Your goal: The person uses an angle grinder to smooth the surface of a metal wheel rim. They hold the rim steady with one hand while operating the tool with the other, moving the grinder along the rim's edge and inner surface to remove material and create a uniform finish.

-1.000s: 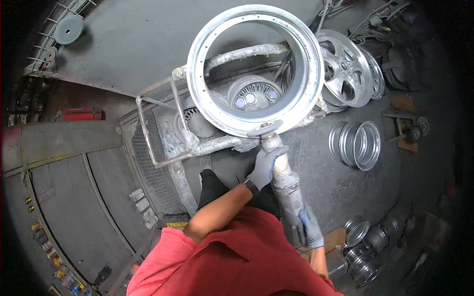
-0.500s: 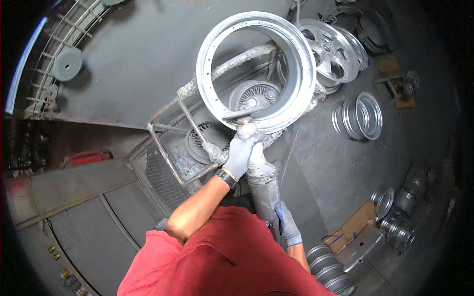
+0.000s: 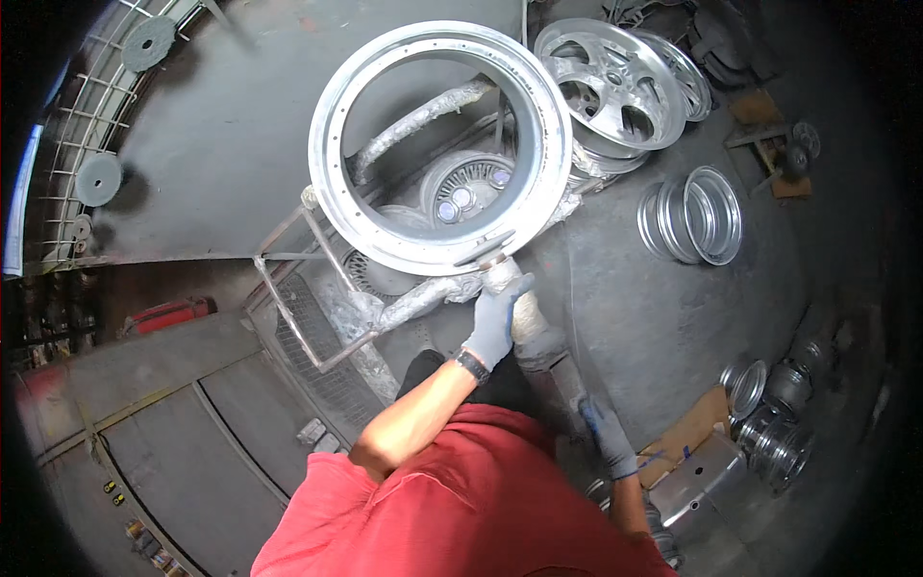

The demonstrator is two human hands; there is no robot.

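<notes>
A large silver wheel rim ring [image 3: 550, 163] lies face up on padded stand arms ahead of me. Against its near edge rests the flat head of a long grinder [image 3: 531, 322], its neck wrapped in pale, worn covering. My left hand [image 3: 494, 322], in a grey glove, is closed around that neck just below the rim. Lower right, my right hand [image 3: 608, 435], gloved too, grips the grinder's grey body, which is blurred and dim there. A finned wheel with round caps [image 3: 466, 197] shows through the ring's opening.
Beside the ring, a spoked wheel [image 3: 654, 82] leans on other wheels. Rims [image 3: 713, 216] stand on the floor at right, with cardboard [image 3: 707, 413] and more rims lower right. A metal frame [image 3: 288, 313] juts out at left. Abrasive discs [image 3: 99, 180] hang on a wire rack.
In the view, the ring has shifted left. The grinder head has gone from inside the ring's opening to its near edge. My right hand has moved right along with the grinder body.
</notes>
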